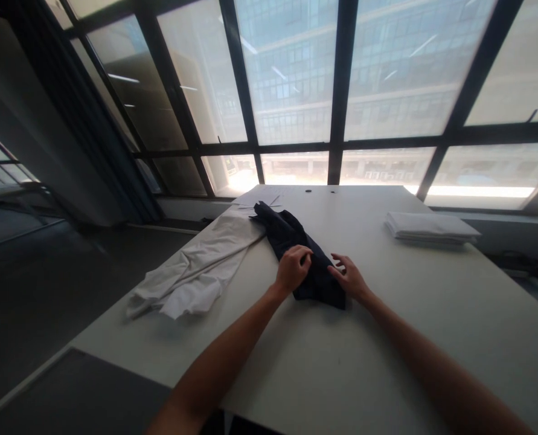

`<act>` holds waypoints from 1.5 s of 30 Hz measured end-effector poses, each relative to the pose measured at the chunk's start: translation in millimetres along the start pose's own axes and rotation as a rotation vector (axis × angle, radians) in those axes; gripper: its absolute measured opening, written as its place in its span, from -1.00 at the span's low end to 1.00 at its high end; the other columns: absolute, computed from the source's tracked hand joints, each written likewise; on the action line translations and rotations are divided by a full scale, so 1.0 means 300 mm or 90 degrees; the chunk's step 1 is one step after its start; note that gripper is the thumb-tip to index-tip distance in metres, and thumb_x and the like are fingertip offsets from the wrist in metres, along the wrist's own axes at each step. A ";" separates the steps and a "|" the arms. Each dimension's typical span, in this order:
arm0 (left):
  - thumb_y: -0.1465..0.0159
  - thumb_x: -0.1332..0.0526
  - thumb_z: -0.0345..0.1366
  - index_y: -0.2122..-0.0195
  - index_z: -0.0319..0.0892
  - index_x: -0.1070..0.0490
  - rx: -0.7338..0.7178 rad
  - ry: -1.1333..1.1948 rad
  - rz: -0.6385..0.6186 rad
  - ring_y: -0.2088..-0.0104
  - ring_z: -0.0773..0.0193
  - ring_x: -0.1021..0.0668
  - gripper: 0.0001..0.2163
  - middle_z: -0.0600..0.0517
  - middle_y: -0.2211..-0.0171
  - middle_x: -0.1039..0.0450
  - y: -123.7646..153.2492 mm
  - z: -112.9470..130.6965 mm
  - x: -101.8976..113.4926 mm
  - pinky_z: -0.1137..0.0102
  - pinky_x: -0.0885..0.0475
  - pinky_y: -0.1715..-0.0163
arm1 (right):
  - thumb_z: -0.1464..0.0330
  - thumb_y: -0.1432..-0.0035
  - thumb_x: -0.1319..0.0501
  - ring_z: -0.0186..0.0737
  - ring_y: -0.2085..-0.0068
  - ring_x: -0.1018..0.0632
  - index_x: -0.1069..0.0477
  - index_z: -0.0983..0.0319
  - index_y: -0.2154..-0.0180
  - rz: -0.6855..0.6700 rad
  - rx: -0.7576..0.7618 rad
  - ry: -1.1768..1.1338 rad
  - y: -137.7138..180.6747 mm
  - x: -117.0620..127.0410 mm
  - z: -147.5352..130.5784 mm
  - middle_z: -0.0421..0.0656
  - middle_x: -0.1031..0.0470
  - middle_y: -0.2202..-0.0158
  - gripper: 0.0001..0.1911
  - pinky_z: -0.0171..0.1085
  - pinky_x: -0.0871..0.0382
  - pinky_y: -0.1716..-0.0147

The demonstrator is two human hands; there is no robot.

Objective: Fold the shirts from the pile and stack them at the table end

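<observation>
A dark navy garment [287, 232] lies partly folded over itself on the white table, running from the far left of centre toward me. My left hand [294, 267] rests over its middle, fingers curled and closed on the cloth; the fingertips are partly hidden. At the garment's right edge is my right hand [349, 277], its fingers apart and the thumb side close to the cloth. Whether it touches the fabric I cannot tell. To the left, a crumpled cream-white garment [200, 263] is spread lengthwise, its far end beside the navy one.
The white table [432, 314] reaches toward the large windows. A folded stack of white cloth [432, 226] sits at the right. Papers [262, 200] lie at the far left, and a small dark disc [308, 191] near the far edge. A dark curtain [83, 121] hangs left.
</observation>
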State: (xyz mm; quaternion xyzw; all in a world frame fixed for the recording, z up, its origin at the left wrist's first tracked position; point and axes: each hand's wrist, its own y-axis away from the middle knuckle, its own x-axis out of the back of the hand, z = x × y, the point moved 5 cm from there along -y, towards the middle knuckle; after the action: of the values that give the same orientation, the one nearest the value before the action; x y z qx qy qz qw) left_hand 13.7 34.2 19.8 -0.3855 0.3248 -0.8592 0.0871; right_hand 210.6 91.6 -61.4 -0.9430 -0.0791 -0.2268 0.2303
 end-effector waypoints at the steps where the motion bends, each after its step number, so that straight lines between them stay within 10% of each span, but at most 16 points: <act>1: -0.35 -0.16 -0.44 0.10 -0.14 -0.56 0.031 -0.040 0.039 -0.03 0.14 -0.57 -0.79 -0.06 0.05 -0.57 -0.008 -0.054 0.024 0.20 -0.40 -0.17 | 0.04 -0.18 -0.24 -0.02 0.03 -0.56 -0.37 0.21 -0.21 -0.011 0.018 0.042 0.009 -0.009 -0.019 0.04 -0.48 -0.12 -0.36 -0.06 -0.48 0.03; 9: -0.22 -0.33 -0.40 -0.06 -0.20 -0.49 0.133 -0.090 -0.026 -0.10 0.06 -0.53 -0.64 -0.14 -0.05 -0.50 0.026 -0.283 -0.012 0.15 -0.39 -0.21 | 0.32 -0.14 -0.30 -0.01 -0.04 -0.54 -0.46 0.23 -0.08 -0.036 -0.088 0.282 0.055 -0.044 -0.066 0.02 -0.54 -0.01 -0.55 -0.14 -0.39 -0.04; 26: -0.42 -0.10 -0.03 -0.26 -0.18 -0.40 -0.003 0.059 -0.264 -0.27 0.03 -0.41 -0.51 -0.15 -0.31 -0.30 0.059 -0.141 -0.172 0.17 -0.27 -0.30 | 0.31 -0.24 -0.20 -0.07 0.11 -0.61 -0.58 0.23 0.14 -0.023 -0.285 0.398 0.005 0.313 0.094 -0.01 -0.64 0.15 -0.76 -0.24 -0.41 0.13; 30: -0.44 -0.08 -0.04 -0.27 -0.17 -0.40 -0.021 0.007 -0.270 -0.30 -0.02 -0.37 -0.52 -0.18 -0.31 -0.30 0.059 -0.137 -0.178 0.10 -0.23 -0.32 | 0.24 -0.35 -0.13 0.02 -0.09 -0.48 -0.52 0.25 -0.01 0.051 -0.140 0.432 -0.004 0.281 -0.041 0.07 -0.53 -0.03 -0.66 -0.14 -0.30 -0.10; 37: -0.43 -0.11 -0.08 -0.17 -0.08 -0.51 -0.063 -0.036 -0.279 -0.30 -0.08 -0.36 -0.61 -0.14 -0.30 -0.32 0.067 -0.130 -0.184 0.06 -0.25 -0.30 | 0.24 -0.25 -0.26 0.18 -0.22 -0.36 -0.33 0.13 -0.26 -0.068 -0.048 0.514 0.066 0.098 -0.132 0.10 -0.33 -0.26 -0.44 0.01 -0.26 -0.15; 45: -0.43 -0.11 -0.05 -0.09 -0.12 -0.57 -0.030 0.029 -0.259 -0.18 0.03 -0.49 -0.61 -0.11 -0.20 -0.42 0.069 -0.104 -0.160 0.20 -0.35 -0.24 | 0.35 -0.32 -0.08 0.09 0.06 -0.61 -0.40 0.21 -0.18 0.017 -0.259 0.496 0.004 0.295 0.041 0.13 -0.60 0.09 -0.57 -0.08 -0.41 0.09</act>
State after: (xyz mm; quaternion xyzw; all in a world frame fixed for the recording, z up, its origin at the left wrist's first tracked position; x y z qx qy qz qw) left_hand 22.2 52.7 -37.7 -0.4254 0.2620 -0.8599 -0.1046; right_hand 293.9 100.3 -30.5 -0.8144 0.0721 -0.5732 0.0550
